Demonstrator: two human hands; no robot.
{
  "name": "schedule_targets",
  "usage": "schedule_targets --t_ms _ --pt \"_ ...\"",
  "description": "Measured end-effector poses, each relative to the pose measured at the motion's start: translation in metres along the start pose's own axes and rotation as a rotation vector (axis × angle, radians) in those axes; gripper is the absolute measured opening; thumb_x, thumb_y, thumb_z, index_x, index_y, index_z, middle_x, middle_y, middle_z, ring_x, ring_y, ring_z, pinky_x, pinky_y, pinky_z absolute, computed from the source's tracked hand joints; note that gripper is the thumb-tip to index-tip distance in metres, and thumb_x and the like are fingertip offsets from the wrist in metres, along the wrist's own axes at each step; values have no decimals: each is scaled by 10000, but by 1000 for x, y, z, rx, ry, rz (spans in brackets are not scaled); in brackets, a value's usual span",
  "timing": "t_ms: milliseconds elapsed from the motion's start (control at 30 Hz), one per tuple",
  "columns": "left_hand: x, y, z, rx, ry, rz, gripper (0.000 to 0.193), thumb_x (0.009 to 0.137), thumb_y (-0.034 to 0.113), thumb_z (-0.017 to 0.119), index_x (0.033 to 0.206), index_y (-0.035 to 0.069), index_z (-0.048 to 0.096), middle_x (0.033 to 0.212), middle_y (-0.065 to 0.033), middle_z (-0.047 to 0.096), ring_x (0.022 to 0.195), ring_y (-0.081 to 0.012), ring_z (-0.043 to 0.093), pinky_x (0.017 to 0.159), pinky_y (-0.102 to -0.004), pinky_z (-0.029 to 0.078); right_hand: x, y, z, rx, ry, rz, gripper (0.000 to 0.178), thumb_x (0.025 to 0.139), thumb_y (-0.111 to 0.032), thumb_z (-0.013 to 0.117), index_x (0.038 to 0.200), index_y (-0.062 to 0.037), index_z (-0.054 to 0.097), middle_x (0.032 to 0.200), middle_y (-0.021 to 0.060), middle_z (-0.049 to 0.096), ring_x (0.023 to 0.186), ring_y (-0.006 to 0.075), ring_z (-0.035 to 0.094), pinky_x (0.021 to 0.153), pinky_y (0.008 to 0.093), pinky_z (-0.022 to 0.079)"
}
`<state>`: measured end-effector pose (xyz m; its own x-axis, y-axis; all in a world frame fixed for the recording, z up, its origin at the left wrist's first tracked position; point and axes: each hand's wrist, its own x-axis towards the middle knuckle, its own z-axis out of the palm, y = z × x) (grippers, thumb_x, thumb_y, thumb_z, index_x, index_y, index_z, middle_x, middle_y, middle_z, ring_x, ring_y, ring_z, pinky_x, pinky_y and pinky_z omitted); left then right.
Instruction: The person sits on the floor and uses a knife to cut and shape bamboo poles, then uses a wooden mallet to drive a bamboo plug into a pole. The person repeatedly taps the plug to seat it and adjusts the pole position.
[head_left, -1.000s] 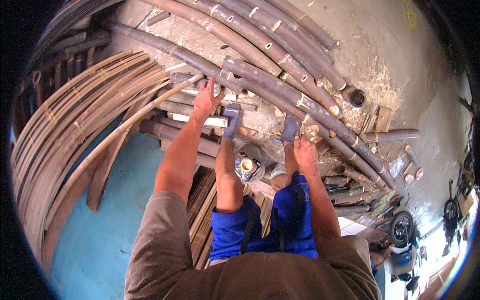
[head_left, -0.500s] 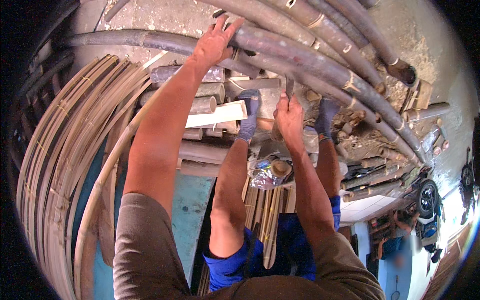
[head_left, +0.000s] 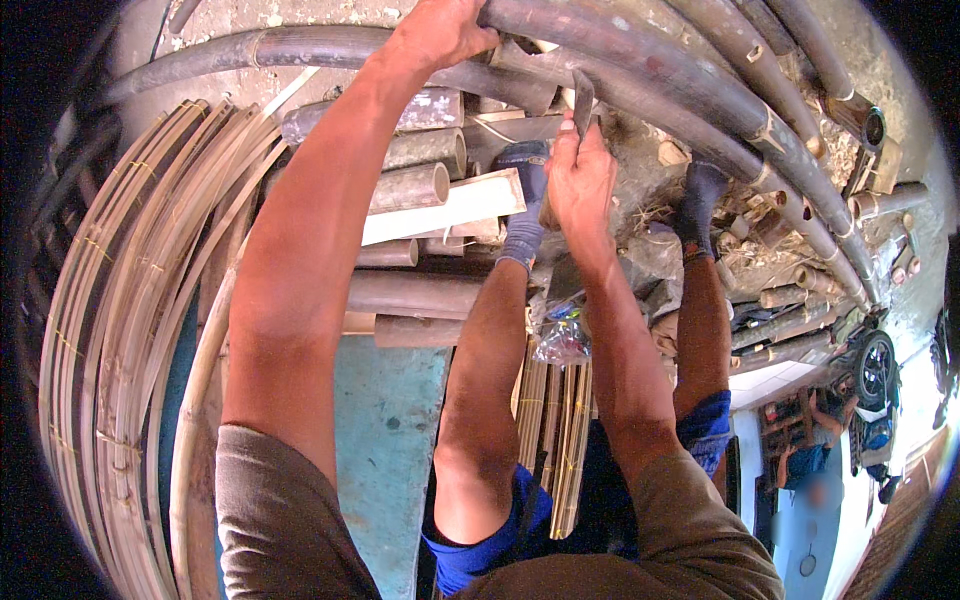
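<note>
My left hand (head_left: 445, 35) reaches up to the left end of a thick dark bamboo pole (head_left: 640, 60). Its thumb presses against that end, and the picture's top edge cuts off part of the fingers. Lower and to the right, my right hand (head_left: 582, 185) is wrapped round the handle of a knife (head_left: 583, 98), thumb laid along it. The knife's blade points up, close beside a second bamboo pole (head_left: 680, 125) that runs below the first. Between my arms lies a split bamboo piece (head_left: 450, 207) with its pale side up.
Cut bamboo lengths (head_left: 415, 190) are stacked by my left foot (head_left: 522, 205). A bundle of thin bamboo strips (head_left: 125, 330) curves along the left, near a blue board (head_left: 390, 440). Offcuts (head_left: 770, 225) litter the ground near my right foot (head_left: 700, 205). Another person (head_left: 815, 460) is far right.
The view has shifted, so the poles and my feet appear further right. My left hand sits higher in the picture, its fingers no longer spread in sight. The knife stays in my right hand.
</note>
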<state>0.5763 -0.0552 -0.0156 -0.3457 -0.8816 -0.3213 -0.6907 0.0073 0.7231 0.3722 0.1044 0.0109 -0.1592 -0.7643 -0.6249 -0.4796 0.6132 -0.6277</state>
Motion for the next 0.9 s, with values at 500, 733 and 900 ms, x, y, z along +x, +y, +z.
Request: schedule_targets --t_ms 500,733,900 --pt "6 -20 7 32 26 88 757 672 30 751 1399 58 543 1267 -292 614 1193 -497 552 1052 -500 450 20 4 36 -39 148 -116 340 1049 -272 494 1049 42 626 794 253 657 725 416 659 681 525 512" --pt "2 -7 4 66 61 127 702 671 29 760 1345 42 568 1208 -280 627 1165 -476 575 1023 -480 474 21 6 47 87 177 -115 294 1032 -219 503 1052 53 612 909 313 667 843 504 652 753 563 500" --pt "3 -14 -2 -70 38 253 681 700 19 734 1357 32 551 1251 -278 608 1191 -470 571 1033 -465 469 8 27 39 32 164 -160 330 1060 -218 479 1281 -5 600 751 101 644 664 203 661 655 379 543"
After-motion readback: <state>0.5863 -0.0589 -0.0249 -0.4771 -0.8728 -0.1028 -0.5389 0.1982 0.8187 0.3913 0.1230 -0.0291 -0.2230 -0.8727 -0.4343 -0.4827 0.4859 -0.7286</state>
